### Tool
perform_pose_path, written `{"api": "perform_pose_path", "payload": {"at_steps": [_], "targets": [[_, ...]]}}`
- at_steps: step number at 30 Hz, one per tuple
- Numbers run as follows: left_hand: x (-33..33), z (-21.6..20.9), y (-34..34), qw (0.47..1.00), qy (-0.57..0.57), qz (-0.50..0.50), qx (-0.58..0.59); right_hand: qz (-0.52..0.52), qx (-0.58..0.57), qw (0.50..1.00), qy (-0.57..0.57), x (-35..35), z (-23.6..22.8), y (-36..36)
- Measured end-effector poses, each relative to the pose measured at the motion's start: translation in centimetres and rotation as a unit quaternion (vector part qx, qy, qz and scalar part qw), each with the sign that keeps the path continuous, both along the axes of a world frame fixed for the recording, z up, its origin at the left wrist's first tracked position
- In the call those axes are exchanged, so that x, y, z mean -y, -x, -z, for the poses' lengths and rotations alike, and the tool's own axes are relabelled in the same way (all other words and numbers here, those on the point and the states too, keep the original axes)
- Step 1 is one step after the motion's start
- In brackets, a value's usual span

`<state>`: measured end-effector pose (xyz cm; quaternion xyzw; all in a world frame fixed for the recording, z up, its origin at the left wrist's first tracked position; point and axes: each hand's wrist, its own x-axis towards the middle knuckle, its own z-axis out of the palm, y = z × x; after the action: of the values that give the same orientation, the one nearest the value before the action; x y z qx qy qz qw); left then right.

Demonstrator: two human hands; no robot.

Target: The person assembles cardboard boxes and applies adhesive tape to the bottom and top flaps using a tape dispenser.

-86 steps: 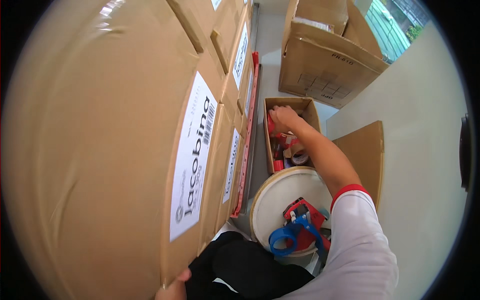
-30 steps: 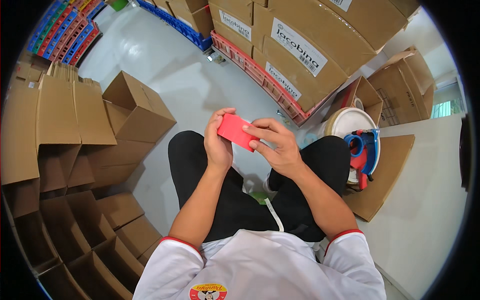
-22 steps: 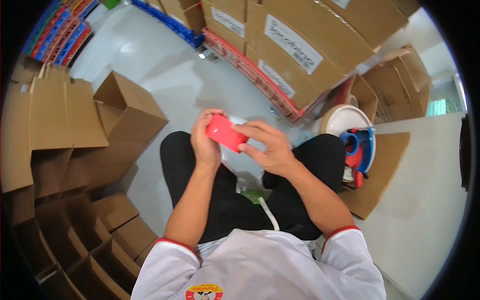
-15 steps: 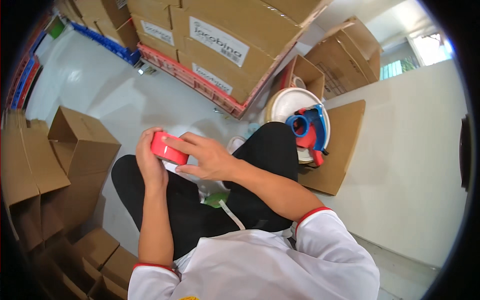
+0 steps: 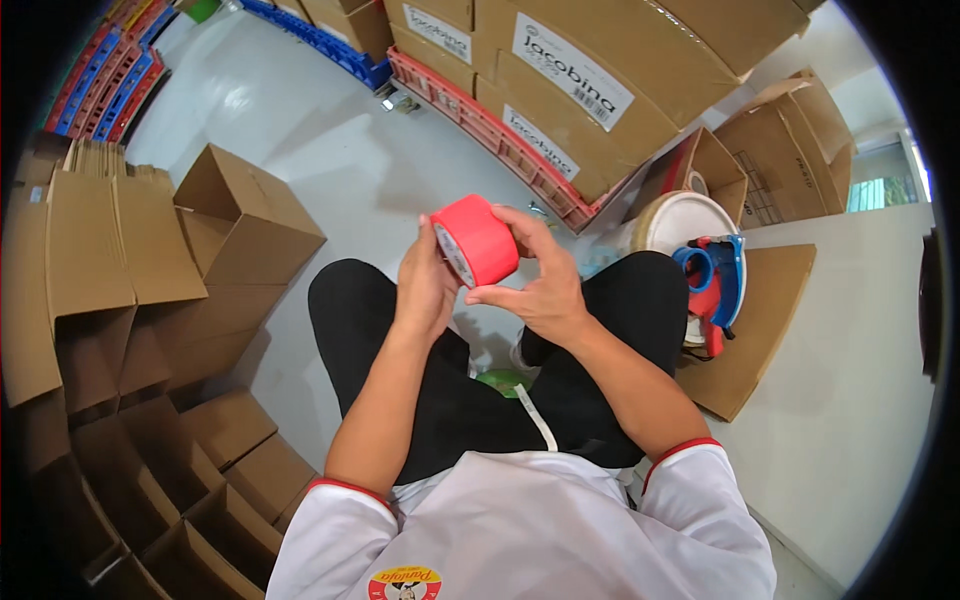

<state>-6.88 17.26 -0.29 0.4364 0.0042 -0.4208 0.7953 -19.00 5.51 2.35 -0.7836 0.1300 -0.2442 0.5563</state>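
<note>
Between my two hands, above my knees, is a wide roll of bright red-pink tape [image 5: 484, 240]. My left hand [image 5: 428, 282] is closed against the roll's left side, by its printed core. From the right, my right hand [image 5: 545, 280] grips the roll, with the thumb below and the fingers at its upper right. A blue and red tape dispenser [image 5: 712, 285] rests on the white lid of a round bucket [image 5: 690, 222], to the right of my right knee.
Open cardboard boxes [image 5: 240, 225] and stacked boxes [image 5: 170, 480] fill the left side. Ahead, sealed cartons [image 5: 640, 60] stand on a red plastic pallet [image 5: 490, 135]. A flat cardboard sheet [image 5: 765, 320] leans by the white wall [image 5: 850, 400] at right. Coloured crates [image 5: 105, 80] stand far left.
The tape roll has turned in my hands, so its printed side now shows toward the left. The view has shifted left, moving the surroundings rightward in the picture.
</note>
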Motion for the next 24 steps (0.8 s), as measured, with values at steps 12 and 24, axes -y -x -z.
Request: {"api": "perform_pose_path", "payload": {"at_steps": [12, 24], "targets": [[0.0, -0.1, -0.3, 0.999, 0.013, -0.010, -0.028, -0.038, 0.023, 0.998, 0.043, 0.0, 0.2, -0.1], [-0.2, -0.2, -0.6, 0.998, 0.041, 0.014, -0.043, -0.033, 0.064, 0.990, 0.125, 0.0, 0.9, 0.0]]}}
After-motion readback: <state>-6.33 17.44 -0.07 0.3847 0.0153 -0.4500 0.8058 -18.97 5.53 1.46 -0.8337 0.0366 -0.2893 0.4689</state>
